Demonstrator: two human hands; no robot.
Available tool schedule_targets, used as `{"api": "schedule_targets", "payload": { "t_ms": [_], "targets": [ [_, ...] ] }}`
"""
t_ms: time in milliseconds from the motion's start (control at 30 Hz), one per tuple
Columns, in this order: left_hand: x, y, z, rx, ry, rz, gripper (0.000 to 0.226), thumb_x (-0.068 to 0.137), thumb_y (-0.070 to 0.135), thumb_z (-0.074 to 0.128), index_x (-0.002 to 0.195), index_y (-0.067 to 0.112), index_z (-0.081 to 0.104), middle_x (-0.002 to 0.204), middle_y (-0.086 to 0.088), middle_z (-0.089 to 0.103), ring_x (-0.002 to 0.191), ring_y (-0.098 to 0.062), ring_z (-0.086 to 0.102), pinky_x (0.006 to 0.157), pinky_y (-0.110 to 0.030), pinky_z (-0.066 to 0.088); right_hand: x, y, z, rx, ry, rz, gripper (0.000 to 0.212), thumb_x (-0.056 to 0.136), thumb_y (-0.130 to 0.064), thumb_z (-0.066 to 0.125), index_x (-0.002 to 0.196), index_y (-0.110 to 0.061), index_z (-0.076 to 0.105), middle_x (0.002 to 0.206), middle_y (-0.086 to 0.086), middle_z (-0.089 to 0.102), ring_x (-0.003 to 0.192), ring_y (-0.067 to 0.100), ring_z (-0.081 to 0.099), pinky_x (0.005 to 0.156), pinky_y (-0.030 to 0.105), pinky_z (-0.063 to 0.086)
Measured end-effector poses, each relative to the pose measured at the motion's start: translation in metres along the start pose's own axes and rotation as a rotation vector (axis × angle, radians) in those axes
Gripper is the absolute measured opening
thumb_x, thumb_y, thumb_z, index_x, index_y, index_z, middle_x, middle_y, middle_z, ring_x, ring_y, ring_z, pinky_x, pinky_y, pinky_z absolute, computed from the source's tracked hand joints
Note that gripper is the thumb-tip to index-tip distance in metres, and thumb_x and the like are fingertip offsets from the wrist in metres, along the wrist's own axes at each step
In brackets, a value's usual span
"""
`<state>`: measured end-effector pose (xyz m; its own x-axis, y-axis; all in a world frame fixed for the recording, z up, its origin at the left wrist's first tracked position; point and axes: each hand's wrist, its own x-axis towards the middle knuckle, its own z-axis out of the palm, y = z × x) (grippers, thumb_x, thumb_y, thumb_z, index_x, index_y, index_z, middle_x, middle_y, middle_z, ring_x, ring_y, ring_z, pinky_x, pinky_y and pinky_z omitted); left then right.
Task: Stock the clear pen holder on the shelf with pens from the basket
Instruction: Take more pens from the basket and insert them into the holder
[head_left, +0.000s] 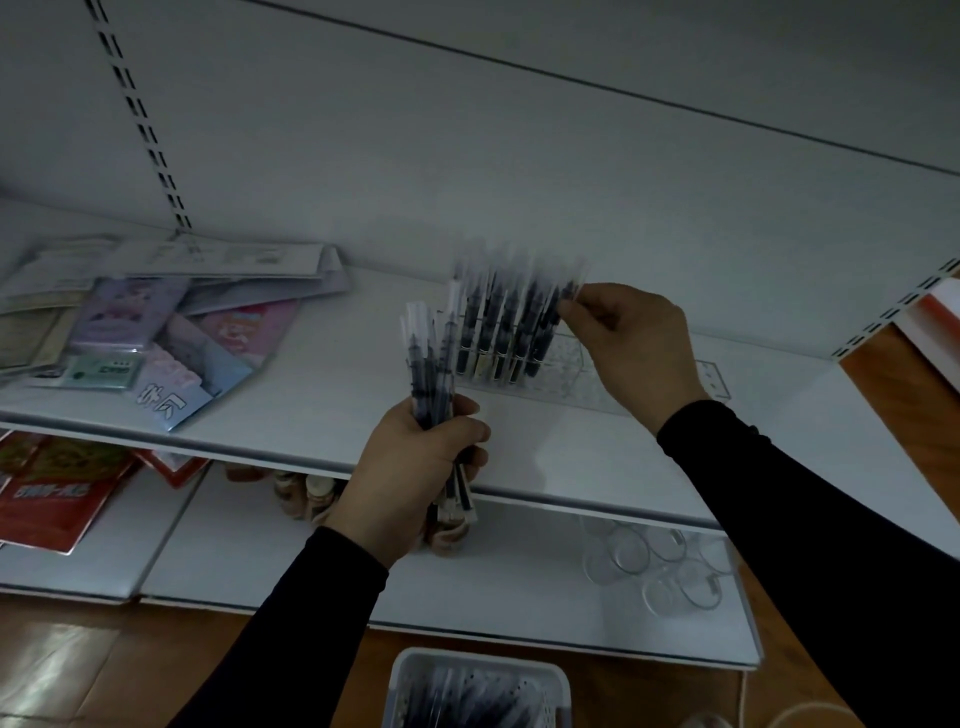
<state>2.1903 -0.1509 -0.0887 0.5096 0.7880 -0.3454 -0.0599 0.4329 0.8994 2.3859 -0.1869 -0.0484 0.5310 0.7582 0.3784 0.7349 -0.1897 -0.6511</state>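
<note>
A clear pen holder (582, 382) stands on the white shelf (332, 384), its left part filled with several dark pens with clear caps (498, 327). My right hand (628, 338) pinches the top of one pen (563, 299) at the right end of that row, above the holder. My left hand (415, 473) grips a bundle of several pens (431, 364) upright, in front of the shelf edge and left of the holder. A white perforated basket (410, 670) with more pens lies at the bottom of the view.
Packaged stationery (156, 332) is piled on the shelf's left side. On the lower shelf lie red packets (57, 493), small jars (306, 499) and clear round containers (660, 561). A slotted upright (140, 114) runs up the back panel.
</note>
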Motion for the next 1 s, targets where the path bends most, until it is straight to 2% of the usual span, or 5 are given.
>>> {"api": "schedule_targets", "payload": {
  "t_ms": [200,500,700,800,1000],
  "targets": [
    [0.001,-0.001,0.000,-0.004,0.002,0.001,0.009,0.086,0.001,0.061,0.094,0.006,0.060,0.084,-0.016,0.063,0.059,-0.016,0.060,0.061,-0.028,0.052,-0.006,0.005,0.005,-0.051,-0.050,0.003,0.015,0.093,-0.024,0.062,0.085,-0.014,0.071,0.076,-0.008,0.064,0.066,-0.007,0.055,0.065,-0.003,0.037],
    [0.000,0.000,0.001,0.015,0.001,0.000,0.013,0.087,0.001,0.061,0.099,0.003,0.060,0.085,-0.017,0.063,0.059,-0.016,0.060,0.058,-0.026,0.052,-0.011,0.006,0.010,-0.011,-0.010,0.025,0.018,0.093,-0.026,0.062,0.091,-0.012,0.072,0.082,-0.004,0.069,0.079,0.007,0.064,0.076,0.013,0.048],
    [0.002,-0.002,0.000,0.004,-0.039,-0.037,0.015,0.088,0.001,0.059,0.102,0.001,0.063,0.081,-0.010,0.068,0.061,-0.016,0.063,0.058,-0.026,0.053,-0.019,0.007,0.010,-0.024,-0.031,0.073,0.010,0.092,-0.028,0.064,0.091,-0.020,0.070,0.083,-0.014,0.066,0.074,-0.006,0.058,0.068,-0.003,0.038],
    [0.001,-0.003,0.001,-0.006,-0.082,-0.066,0.016,0.089,-0.001,0.056,0.102,0.000,0.066,0.076,-0.010,0.064,0.064,-0.017,0.063,0.056,-0.025,0.054,-0.034,0.003,0.010,0.027,-0.073,0.132,0.015,0.091,-0.033,0.063,0.079,-0.025,0.068,0.076,-0.013,0.067,0.071,-0.003,0.061,0.065,0.003,0.042],
    [-0.007,-0.001,0.009,0.020,-0.229,-0.046,0.013,0.086,-0.007,0.055,0.093,-0.007,0.066,0.076,-0.021,0.060,0.066,-0.028,0.056,0.055,-0.031,0.048,-0.061,-0.008,0.021,0.465,-0.578,0.354,0.029,0.094,-0.027,0.060,0.071,-0.010,0.062,0.065,0.001,0.060,0.064,0.016,0.057,0.075,0.039,0.055]
  ]
}}
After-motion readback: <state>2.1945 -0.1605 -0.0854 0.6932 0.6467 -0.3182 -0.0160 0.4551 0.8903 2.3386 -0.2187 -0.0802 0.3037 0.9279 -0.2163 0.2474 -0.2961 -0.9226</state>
